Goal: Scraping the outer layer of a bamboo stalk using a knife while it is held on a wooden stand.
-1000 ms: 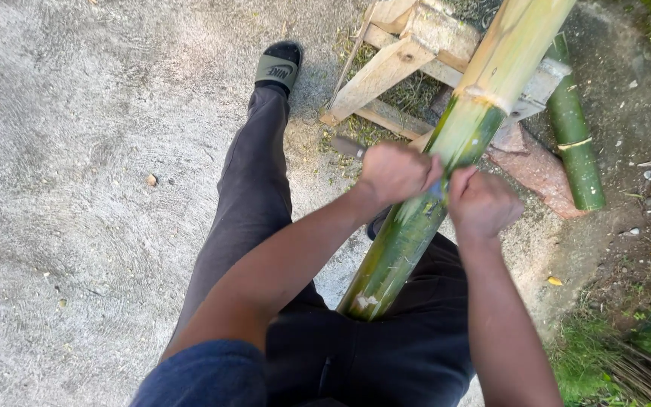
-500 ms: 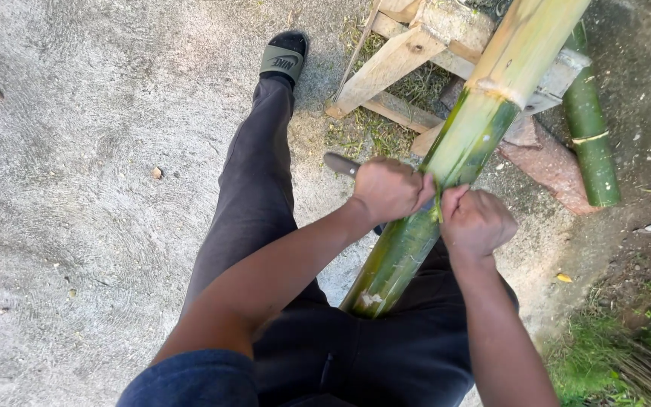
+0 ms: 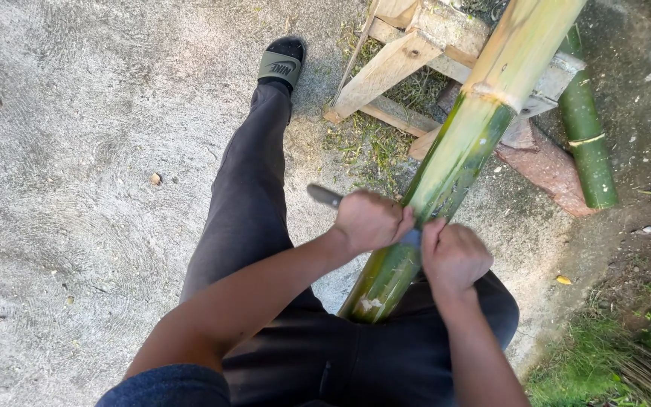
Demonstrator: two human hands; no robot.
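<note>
Between the left hand [image 3: 371,220] and right hand [image 3: 453,256], both fisted on a dark-handled blade [image 3: 324,195], slants a green bamboo pole [image 3: 461,151]; beyond them, a wooden trestle [image 3: 401,60]

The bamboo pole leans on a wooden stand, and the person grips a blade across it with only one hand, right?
Not quite: the head view shows both hands, left hand and right hand, gripping the blade across the bamboo pole, which leans on the wooden stand.
</note>
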